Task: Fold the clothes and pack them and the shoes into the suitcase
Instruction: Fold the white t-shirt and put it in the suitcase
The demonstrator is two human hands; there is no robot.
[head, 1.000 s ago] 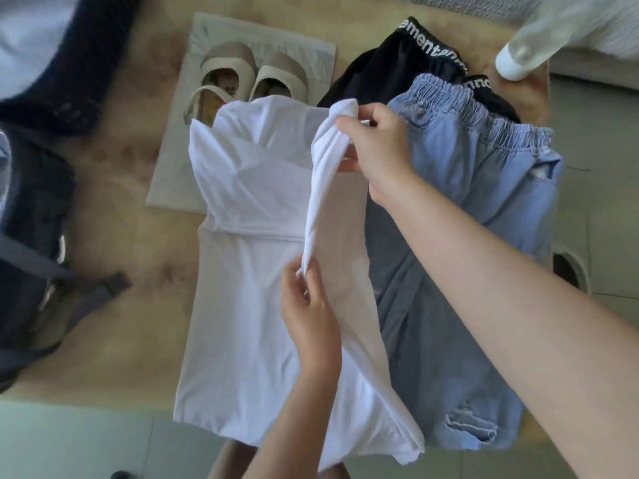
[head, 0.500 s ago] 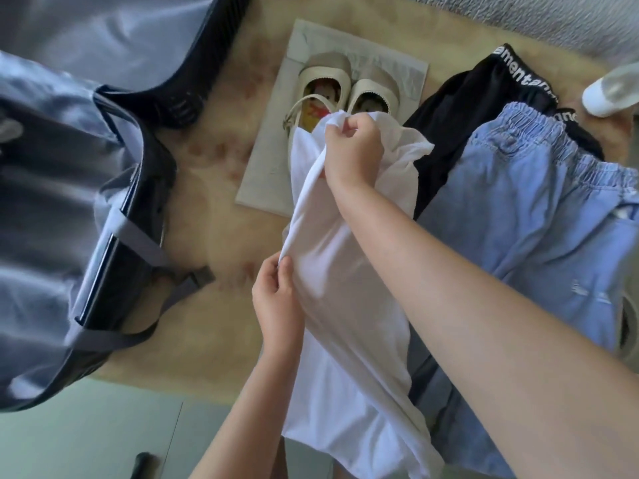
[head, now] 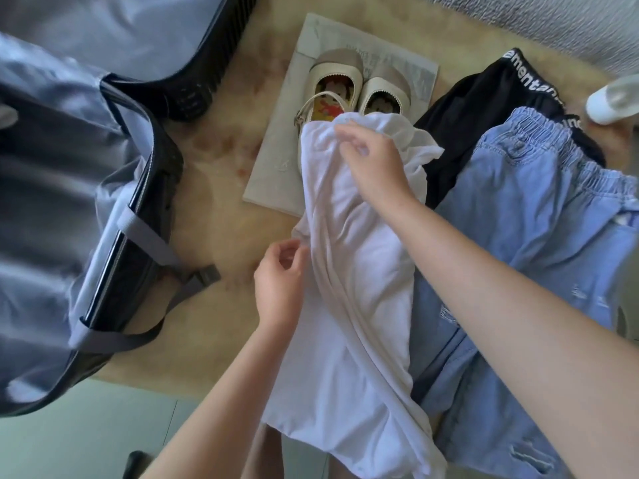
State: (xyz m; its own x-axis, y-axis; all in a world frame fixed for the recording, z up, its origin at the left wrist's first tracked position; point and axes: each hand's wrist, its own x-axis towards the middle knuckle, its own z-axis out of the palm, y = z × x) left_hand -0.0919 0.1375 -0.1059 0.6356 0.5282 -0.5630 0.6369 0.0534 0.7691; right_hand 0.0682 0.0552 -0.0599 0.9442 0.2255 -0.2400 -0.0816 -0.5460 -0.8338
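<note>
Along the near edge of the fuzzy beige bench (head: 214,219), a soft white shirt (head: 356,288) is lying bunched in long folds, its hem hanging over that edge. The right grip (head: 373,164) is resting released, fingers spread, on the shirt's far end, which is overlapping two cream shoes (head: 349,88). The left grip (head: 280,285) is curling at the shirt's left fold; whether it is pinching cloth cannot be told. Pale denim jeans (head: 536,219) are crowding the right side and a grey-lined suitcase (head: 62,202) the left.

Read white "ementan" on black waistband (head: 530,79), cut off at both ends; fragment "nc" further along, beside denim (head: 539,202); print on paper (head: 411,67) under shoes (head: 342,74) illegible
</note>
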